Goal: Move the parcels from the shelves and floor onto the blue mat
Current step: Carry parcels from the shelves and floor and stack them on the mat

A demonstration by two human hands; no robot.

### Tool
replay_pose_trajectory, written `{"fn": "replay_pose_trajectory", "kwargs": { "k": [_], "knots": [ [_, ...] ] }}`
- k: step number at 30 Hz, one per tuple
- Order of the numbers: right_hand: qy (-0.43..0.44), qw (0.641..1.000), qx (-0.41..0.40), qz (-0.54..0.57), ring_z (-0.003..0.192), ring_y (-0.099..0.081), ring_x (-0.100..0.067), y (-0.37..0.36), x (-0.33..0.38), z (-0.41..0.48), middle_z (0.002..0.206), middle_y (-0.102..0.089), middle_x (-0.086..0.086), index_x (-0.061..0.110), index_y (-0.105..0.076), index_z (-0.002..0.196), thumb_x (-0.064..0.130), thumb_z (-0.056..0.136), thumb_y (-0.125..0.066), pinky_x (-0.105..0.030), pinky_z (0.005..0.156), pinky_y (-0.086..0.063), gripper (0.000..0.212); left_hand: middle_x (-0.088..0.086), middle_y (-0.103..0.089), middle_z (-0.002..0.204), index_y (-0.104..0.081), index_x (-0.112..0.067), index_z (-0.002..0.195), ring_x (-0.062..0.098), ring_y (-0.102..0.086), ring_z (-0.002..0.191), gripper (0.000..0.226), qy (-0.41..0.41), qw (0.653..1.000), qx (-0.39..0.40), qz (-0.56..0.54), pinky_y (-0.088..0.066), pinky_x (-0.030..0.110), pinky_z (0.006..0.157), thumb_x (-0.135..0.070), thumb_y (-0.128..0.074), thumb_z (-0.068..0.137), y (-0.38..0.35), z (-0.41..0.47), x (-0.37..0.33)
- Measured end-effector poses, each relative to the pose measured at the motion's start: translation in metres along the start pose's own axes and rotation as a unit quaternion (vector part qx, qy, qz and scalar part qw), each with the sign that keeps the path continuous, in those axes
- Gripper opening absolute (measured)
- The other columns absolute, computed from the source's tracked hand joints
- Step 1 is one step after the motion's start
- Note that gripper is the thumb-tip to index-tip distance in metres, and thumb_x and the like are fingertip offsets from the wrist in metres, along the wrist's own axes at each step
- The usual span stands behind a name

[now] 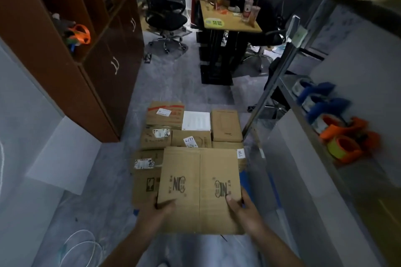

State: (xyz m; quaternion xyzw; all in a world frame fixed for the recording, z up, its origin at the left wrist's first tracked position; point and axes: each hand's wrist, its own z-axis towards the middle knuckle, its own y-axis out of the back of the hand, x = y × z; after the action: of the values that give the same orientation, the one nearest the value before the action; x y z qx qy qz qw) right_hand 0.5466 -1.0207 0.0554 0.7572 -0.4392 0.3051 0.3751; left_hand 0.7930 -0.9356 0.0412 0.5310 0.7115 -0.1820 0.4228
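I hold a large flat cardboard parcel (pixel 200 188) with black "NC" prints, level above the floor. My left hand (pixel 155 212) grips its near left edge and my right hand (pixel 243 212) grips its near right edge. Beneath and beyond it lie several cardboard parcels (pixel 165 115) packed side by side, with one white box (pixel 196 120) among them. They almost hide the blue mat (pixel 246 176), of which only a strip shows at the right of the held parcel.
A brown cabinet (pixel 71 67) stands at the left, a metal shelf rack (pixel 308 102) with tape rolls at the right. Farther back a person sits at a yellow desk (pixel 230 20) beside a black office chair (pixel 167 13). White cable (pixel 82 243) lies on the floor.
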Motion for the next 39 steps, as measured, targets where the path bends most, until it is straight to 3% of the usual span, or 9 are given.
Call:
{"fn": "replay_pose_trajectory", "kwargs": {
  "k": [5,9,12,18,23,28,33,36,39],
  "knots": [
    [-0.034,0.999,-0.004,0.028,0.103,-0.053,-0.007,0.013,0.024,0.073,0.119,-0.054,0.012,0.039,-0.039,0.134,0.03,0.097,-0.056,-0.013,0.069,-0.042,0.041,0.003,-0.066,0.115,-0.059,-0.018,0.119,0.023,-0.063,0.102,0.041,0.01,1.0,0.023,-0.002,-0.051,0.047,0.093,-0.021,-0.077,0.082,-0.024,0.061,-0.044],
    [-0.054,0.995,0.043,0.07,0.124,-0.051,-0.02,0.036,0.048,0.156,0.143,-0.047,0.005,0.036,-0.031,0.148,0.032,0.098,-0.055,-0.043,0.104,-0.046,0.056,0.004,-0.069,0.114,-0.06,-0.016,0.121,0.024,-0.066,0.101,0.04,0.001,1.0,0.009,-0.011,-0.053,0.048,0.091,-0.021,-0.075,0.084,-0.059,0.128,-0.092],
    [-0.07,0.99,0.079,0.099,0.127,-0.047,-0.022,0.052,0.071,0.231,0.148,-0.041,0.003,0.036,-0.023,0.151,0.033,0.097,-0.056,-0.045,0.107,-0.042,0.063,0.005,-0.067,0.117,-0.059,-0.019,0.123,0.028,-0.065,0.102,0.036,0.018,0.999,-0.012,-0.025,-0.052,0.052,0.092,-0.026,-0.069,0.088,-0.085,0.188,-0.125],
    [-0.032,0.988,0.088,0.122,0.124,-0.05,-0.021,0.056,0.106,0.406,0.148,-0.042,0.0,0.034,-0.024,0.152,0.03,0.096,-0.058,-0.036,0.094,-0.048,0.066,-0.003,-0.069,0.103,-0.061,-0.025,0.111,0.021,-0.067,0.091,0.021,-0.012,0.999,-0.041,-0.027,-0.054,0.028,0.065,-0.029,-0.065,0.091,-0.119,0.346,-0.173],
    [-0.007,0.989,0.075,0.125,0.127,-0.05,-0.025,0.044,0.121,0.546,0.148,-0.045,-0.003,0.029,-0.028,0.152,0.032,0.099,-0.054,-0.048,0.105,-0.044,0.059,0.009,-0.06,0.131,-0.05,-0.014,0.139,0.029,-0.059,0.116,0.043,-0.105,0.994,-0.032,-0.022,-0.05,0.048,0.098,-0.015,-0.058,0.097,-0.143,0.486,-0.197],
    [0.007,0.988,0.065,0.137,0.118,-0.056,-0.026,0.024,0.117,0.642,0.135,-0.057,-0.001,0.033,-0.043,0.143,0.019,0.101,-0.051,-0.057,0.098,-0.047,0.044,0.006,-0.055,0.137,-0.047,-0.014,0.142,0.024,-0.055,0.121,0.045,-0.12,0.993,-0.014,0.001,-0.045,0.04,0.104,-0.007,-0.052,0.098,-0.151,0.599,-0.187],
    [0.003,0.992,0.045,0.116,0.101,-0.058,-0.016,0.0,0.099,0.705,0.13,-0.055,-0.001,0.034,-0.045,0.143,0.005,0.102,-0.041,-0.042,0.077,-0.055,0.05,0.0,-0.054,0.136,-0.043,-0.018,0.144,0.025,-0.053,0.123,0.048,-0.092,0.996,0.0,0.005,-0.042,0.044,0.108,-0.007,-0.049,0.099,-0.156,0.675,-0.15],
    [-0.008,0.994,0.036,0.105,0.112,-0.057,-0.022,-0.007,0.079,0.724,0.133,-0.056,-0.002,0.034,-0.046,0.142,0.002,0.101,-0.041,-0.047,0.089,-0.053,0.052,-0.002,-0.054,0.133,-0.044,-0.022,0.144,0.019,-0.054,0.118,0.05,-0.099,0.995,0.007,0.007,-0.046,0.033,0.099,-0.005,-0.05,0.098,-0.159,0.701,-0.128],
    [-0.031,0.995,0.024,0.091,0.113,-0.057,-0.021,-0.011,0.059,0.733,0.124,-0.06,0.004,0.034,-0.047,0.142,0.004,0.1,-0.046,-0.055,0.1,-0.047,0.052,0.0,-0.057,0.133,-0.05,-0.025,0.14,0.023,-0.055,0.118,0.047,-0.086,0.996,0.006,0.007,-0.045,0.041,0.104,-0.003,-0.047,0.098,-0.165,0.714,-0.119]
  ]
}}
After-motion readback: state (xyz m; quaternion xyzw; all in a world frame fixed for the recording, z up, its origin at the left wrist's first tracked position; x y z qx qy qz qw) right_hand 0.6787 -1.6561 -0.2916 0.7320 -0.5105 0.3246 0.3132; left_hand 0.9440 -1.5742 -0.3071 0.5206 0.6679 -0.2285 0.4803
